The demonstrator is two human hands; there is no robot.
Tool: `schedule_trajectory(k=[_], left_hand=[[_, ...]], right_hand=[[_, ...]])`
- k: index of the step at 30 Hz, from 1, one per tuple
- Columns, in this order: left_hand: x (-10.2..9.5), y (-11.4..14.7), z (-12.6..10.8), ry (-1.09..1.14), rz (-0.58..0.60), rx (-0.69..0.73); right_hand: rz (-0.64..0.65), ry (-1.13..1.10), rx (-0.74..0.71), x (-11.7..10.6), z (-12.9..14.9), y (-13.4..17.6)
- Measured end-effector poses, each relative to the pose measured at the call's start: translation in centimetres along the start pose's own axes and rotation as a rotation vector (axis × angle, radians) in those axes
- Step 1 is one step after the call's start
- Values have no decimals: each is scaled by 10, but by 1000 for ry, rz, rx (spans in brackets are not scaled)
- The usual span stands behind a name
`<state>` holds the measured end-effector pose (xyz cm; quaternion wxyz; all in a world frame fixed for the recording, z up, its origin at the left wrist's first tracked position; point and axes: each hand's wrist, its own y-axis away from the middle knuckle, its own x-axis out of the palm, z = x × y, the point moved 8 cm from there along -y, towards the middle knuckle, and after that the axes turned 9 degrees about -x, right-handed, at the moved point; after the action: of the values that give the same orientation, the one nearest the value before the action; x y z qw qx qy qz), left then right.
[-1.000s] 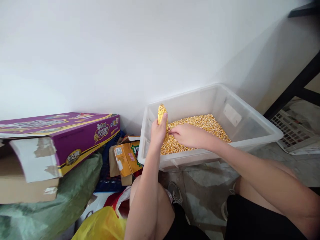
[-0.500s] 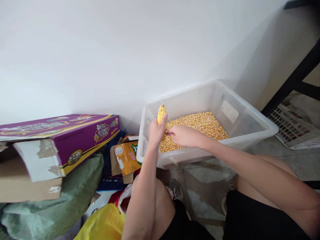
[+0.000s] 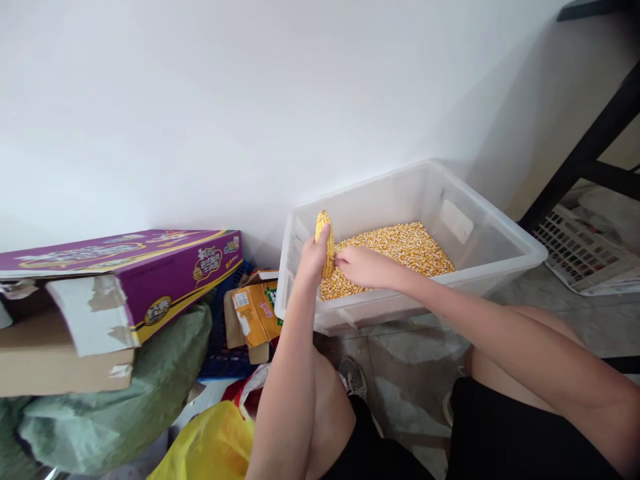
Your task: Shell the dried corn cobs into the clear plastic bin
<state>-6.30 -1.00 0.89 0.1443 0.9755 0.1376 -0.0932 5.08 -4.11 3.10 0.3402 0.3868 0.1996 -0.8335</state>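
Note:
My left hand (image 3: 313, 257) is wrapped round a yellow corn cob (image 3: 328, 248), held upright with its tip pointing up above the left part of a clear plastic bin (image 3: 493, 267). The thumb lies along the cob's near face. Against the cob's lower right side is my right hand (image 3: 361, 267), its fingers curled together. Whatever those fingers pinch is hidden. Below both hands, loose corn kernels (image 3: 407, 247) cover the bin's floor.
At left, a torn purple carton (image 3: 175, 280) rests on a green sack (image 3: 165, 373). A flattened orange box (image 3: 260, 310), a blue crate (image 3: 227, 353) and a yellow bag (image 3: 210, 443) lie beside the bin. A white basket (image 3: 575, 257) stands right, under a black frame (image 3: 585, 150).
The cob is turned in my left hand, so more of its right side shows, and the left thumb has shifted. My right hand stays at its lower side. The view has shifted slightly.

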Motion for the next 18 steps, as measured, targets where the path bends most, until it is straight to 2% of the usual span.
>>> schedule_trajectory(k=[6, 9, 11, 15, 18], left_hand=[[6, -13, 16, 121, 98, -187], [4, -17, 17, 139, 85, -182], [2, -16, 16, 140, 66, -164], [4, -15, 22, 136, 91, -208], [3, -16, 22, 91, 63, -221]], right_hand=[[-111, -90, -11, 0, 0, 6], [-149, -129, -20, -1, 0, 6], [-107, -183, -18, -1, -3, 4], [74, -255, 80, -5, -21, 7], [49, -223, 102, -23, -32, 11]])
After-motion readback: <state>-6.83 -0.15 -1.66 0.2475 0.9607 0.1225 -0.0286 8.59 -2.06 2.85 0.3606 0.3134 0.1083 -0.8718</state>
